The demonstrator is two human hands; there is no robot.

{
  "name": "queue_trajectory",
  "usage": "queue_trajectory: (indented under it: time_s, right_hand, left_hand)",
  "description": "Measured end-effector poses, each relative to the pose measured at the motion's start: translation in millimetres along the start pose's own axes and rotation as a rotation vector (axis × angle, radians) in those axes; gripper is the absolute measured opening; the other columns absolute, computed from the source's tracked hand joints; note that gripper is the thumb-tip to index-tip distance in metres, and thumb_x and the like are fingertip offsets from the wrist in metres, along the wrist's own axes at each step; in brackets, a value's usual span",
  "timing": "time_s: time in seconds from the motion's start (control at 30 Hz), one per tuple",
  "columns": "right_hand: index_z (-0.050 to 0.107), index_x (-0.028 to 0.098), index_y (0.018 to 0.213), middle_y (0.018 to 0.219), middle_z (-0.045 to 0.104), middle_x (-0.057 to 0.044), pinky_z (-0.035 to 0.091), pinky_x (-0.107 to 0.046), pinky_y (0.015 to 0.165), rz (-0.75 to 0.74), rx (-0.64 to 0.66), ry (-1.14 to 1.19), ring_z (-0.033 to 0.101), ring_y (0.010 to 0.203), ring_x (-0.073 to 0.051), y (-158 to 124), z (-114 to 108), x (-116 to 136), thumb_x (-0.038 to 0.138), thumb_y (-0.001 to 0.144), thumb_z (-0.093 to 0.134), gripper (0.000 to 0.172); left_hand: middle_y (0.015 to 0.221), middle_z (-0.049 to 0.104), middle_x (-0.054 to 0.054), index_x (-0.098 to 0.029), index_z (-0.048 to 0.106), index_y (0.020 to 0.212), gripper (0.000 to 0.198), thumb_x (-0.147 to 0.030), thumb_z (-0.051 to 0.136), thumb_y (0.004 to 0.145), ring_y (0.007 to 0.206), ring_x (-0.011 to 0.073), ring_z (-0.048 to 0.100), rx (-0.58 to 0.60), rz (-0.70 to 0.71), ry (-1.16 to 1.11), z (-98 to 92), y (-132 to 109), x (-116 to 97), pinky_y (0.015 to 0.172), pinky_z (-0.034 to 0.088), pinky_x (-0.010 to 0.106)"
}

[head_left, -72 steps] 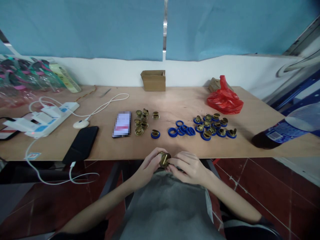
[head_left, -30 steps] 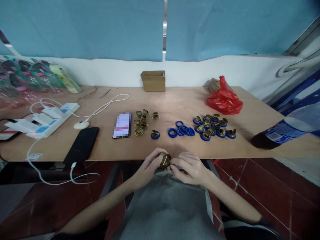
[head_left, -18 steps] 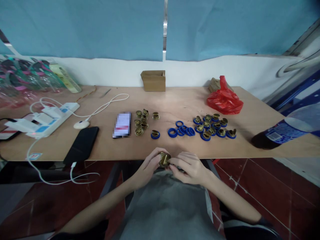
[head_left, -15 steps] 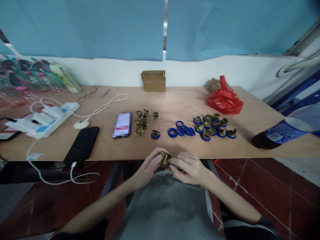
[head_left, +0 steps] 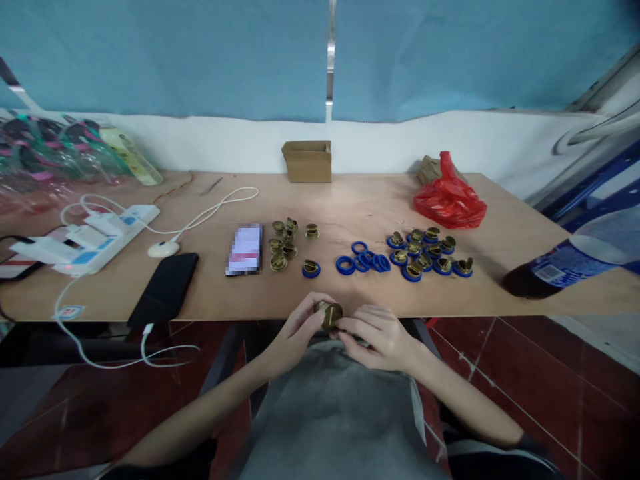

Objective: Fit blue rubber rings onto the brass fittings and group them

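Between my two hands, just off the table's front edge, is a round brass fitting. My left hand is closed around its left side. The fingertips of my right hand pinch at its right edge; part of the fitting is hidden by my fingers. On the table beyond lie several loose brass fittings of the same look. One brass fitting in a blue ring sits apart, beside a heap of bare blue rings. To the right stand several fittings with blue rings around their bases.
Left on the wooden table are a lit phone, a black phone and a power strip with white cables. A cardboard box, a red plastic bag and a tilted cola bottle stand farther round.
The brass fitting has turned slightly in my fingers, and my left hand has shifted a little. The things on the table have not moved.
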State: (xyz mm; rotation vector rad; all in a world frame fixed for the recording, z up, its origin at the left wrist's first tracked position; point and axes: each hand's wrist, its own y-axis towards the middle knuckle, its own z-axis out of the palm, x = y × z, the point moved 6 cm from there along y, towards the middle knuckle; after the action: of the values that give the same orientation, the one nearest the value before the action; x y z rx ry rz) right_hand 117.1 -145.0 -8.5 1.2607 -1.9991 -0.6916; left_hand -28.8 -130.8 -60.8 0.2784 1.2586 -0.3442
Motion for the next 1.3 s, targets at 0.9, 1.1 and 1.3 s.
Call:
queue_trajectory:
  time_s: [0.9,1.1,1.3]
  right_hand:
    - [0.063,0.015,0.114,0.067,0.069,-0.001,0.049,-0.027,0.053,0.092,0.012,-0.067,0.062,0.053,-0.014,1.2,-2.2,-7.0,0.018,0.1,0.054,0.017]
    - [0.064,0.017,0.11,0.067,0.069,0.0,0.048,-0.025,0.054,0.129,-0.022,-0.038,0.062,0.053,-0.013,-0.5,-4.0,-8.4,0.016,0.098,0.055,0.014]
    - [0.063,0.018,0.105,0.066,0.069,0.001,0.048,-0.025,0.053,0.175,-0.026,-0.017,0.061,0.052,-0.013,-1.6,-3.1,-11.5,0.014,0.097,0.055,0.012]
  left_hand:
    - [0.087,0.066,0.001,-0.018,0.061,0.108,0.031,-0.048,0.062,0.097,0.072,0.0144,0.065,-0.017,-0.017,-0.009,2.0,5.5,2.2,0.073,0.055,0.03]
    - [0.087,0.065,0.0,-0.02,0.06,0.108,0.032,-0.045,0.07,0.091,0.074,0.0141,0.064,-0.029,-0.015,0.027,1.4,6.3,2.6,0.074,0.054,0.028]
    - [0.095,0.066,0.002,-0.02,0.061,0.104,0.032,-0.035,0.079,0.083,0.087,0.0151,0.062,-0.147,0.071,0.057,-8.7,9.4,4.8,0.08,0.051,0.026]
